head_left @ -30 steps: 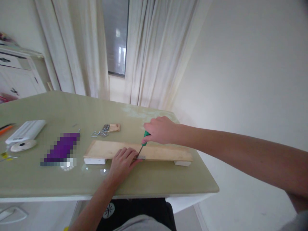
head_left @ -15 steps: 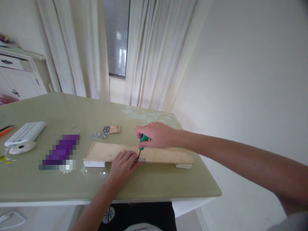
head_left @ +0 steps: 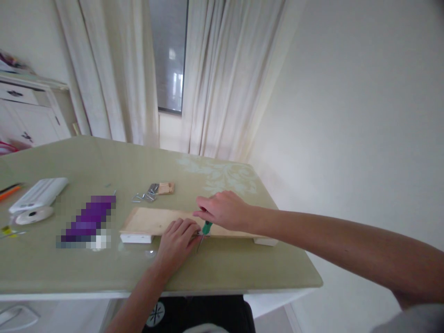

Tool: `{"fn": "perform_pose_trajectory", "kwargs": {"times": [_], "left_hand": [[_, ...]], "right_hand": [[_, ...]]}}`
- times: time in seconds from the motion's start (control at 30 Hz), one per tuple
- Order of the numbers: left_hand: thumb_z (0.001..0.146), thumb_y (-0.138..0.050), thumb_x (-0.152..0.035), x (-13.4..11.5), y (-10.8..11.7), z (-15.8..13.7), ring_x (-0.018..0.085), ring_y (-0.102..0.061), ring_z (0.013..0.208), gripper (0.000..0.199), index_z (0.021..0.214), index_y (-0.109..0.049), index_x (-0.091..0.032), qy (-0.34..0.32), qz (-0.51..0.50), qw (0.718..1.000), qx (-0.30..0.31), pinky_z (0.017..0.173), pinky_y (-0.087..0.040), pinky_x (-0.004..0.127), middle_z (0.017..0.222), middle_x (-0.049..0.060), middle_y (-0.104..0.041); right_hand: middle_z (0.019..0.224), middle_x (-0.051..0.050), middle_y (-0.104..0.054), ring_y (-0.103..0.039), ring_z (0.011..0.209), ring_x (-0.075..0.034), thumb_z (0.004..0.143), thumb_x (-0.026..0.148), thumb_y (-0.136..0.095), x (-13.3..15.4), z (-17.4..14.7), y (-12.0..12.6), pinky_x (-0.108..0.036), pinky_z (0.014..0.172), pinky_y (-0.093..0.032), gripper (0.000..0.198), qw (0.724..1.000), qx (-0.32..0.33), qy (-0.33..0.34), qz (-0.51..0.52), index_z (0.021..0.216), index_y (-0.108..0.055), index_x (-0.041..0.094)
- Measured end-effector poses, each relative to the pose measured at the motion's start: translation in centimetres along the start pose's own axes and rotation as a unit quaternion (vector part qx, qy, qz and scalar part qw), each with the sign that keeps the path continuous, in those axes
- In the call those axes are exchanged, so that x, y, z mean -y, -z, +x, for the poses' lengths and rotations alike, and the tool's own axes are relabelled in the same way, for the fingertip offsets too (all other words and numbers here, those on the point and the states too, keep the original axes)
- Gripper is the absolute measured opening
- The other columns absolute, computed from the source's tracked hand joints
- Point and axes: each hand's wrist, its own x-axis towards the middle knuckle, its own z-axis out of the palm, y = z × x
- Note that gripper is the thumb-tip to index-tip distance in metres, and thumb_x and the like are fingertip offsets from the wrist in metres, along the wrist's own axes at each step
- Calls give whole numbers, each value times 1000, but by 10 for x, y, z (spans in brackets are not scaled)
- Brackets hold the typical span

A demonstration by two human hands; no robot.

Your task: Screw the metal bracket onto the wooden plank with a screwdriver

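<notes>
Wooden board [head_left: 152, 220] on table [head_left: 243, 263] under left hand [head_left: 176, 243], flat, pinning it — right hand [head_left: 224, 210] clenched on green screwdriver [head_left: 206, 227] at near edge — screw-driving step, needs steady downward push.

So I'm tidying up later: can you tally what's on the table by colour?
Wood: 2, the plank and small block
Green: 1, screwdriver in the right hand
White: 2, box and disc
Purple: 1, blurred item
Total: 6
</notes>
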Motion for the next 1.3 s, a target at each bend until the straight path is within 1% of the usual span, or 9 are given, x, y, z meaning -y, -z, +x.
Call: {"fn": "perform_pose_trajectory", "kwargs": {"times": [0.27,0.57,0.83,0.97,1.07,1.13,1.17,1.2,1.3], "left_hand": [[105,-64,-42,-2,0,0,23,-62,88,21,102,-67,-22,16,-21,1000,8,80,-44,38,97,4,-73],[101,-69,-44,-2,0,0,23,-62,86,24,103,-68,-20,17,-26,1000,-2,79,-45,38,96,5,-73],[104,-66,-42,-1,-1,-1,23,-62,88,22,100,-68,-21,14,-24,1000,-4,81,-45,38,98,5,-74],[104,-66,-42,-1,-2,-1,22,-62,87,22,98,-68,-21,14,-24,1000,-7,81,-45,38,97,4,-74],[103,-67,-42,-1,-1,-1,23,-62,87,21,100,-68,-21,18,-24,1000,-1,80,-45,38,96,4,-73],[104,-65,-43,-2,-1,0,23,-62,87,22,100,-67,-21,18,-27,999,1,80,-45,38,96,5,-73],[104,-63,-43,-2,-1,0,23,-62,87,23,99,-66,-21,17,-26,1000,1,79,-45,37,95,5,-73],[105,-62,-44,-2,-1,0,23,-62,86,25,98,-66,-21,17,-24,1000,0,79,-44,37,94,5,-72],[105,-61,-44,-2,0,1,23,-61,84,25,95,-65,-21,15,-16,1000,-7,78,-44,37,92,4,-72]], "right_hand": [[75,0,-70,-52,63,-13,107,43,-59,-27,-3,31,-27,63,-27,30,996,-61,-16,66,92,-68,19],[85,-2,-75,-59,69,-13,109,39,-57,-23,6,19,-27,66,-31,27,995,-55,9,84,96,-68,18],[95,-4,-77,-61,72,-15,112,41,-48,-12,3,15,-29,58,-23,32,997,-77,15,-23,104,-70,18],[100,-6,-78,-64,75,-16,115,44,-35,-1,4,7,-31,56,-21,44,990,-105,52,-76,108,-72,21],[99,-7,-79,-68,76,-19,115,45,-30,5,11,8,-31,57,-25,48,990,-96,12,-98,112,-71,21],[95,-9,-80,-70,76,-24,113,46,-34,8,15,15,-31,59,-30,44,992,-68,-30,-106,114,-69,20],[96,-10,-80,-71,77,-25,112,47,-39,8,15,19,-32,59,-32,40,994,-53,-27,-97,116,-68,19],[100,-10,-80,-71,78,-26,109,48,-46,8,16,25,-32,60,-35,36,996,-40,-4,-76,119,-66,19],[122,-7,-77,-71,87,-20,103,36,-63,4,13,37,-30,66,-40,24,990,-5,135,31,123,-60,22]]}}
